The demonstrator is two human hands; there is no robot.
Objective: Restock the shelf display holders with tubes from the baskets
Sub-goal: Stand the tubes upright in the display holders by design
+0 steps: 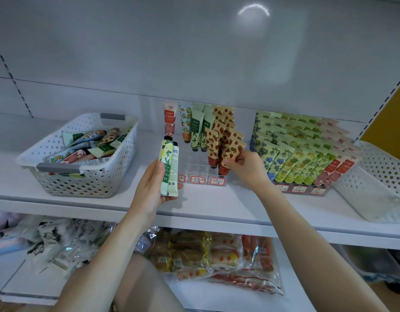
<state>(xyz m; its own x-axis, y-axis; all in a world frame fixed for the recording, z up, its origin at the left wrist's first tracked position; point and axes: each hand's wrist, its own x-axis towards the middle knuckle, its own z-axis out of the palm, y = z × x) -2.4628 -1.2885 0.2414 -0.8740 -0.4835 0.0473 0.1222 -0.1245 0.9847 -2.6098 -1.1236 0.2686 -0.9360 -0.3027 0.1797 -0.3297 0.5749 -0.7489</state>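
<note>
White shelf, left fingers gripping green tubes, right fingers pinching strawberry tube

A: Room round the fingers of the right hand?
B: Left of them, the front cells of the clear holder stand bare. Open lane across to the left hand. Behind them, strawberry rows packed upright, just beside the strawberry tube they pinch.
A: Right of them?
B: Full holder just beside the knuckles, tubes tight.
A: Left fingers?
B: Curled round two green tubes. White basket well to their left. Bare shelf beneath both.
</note>
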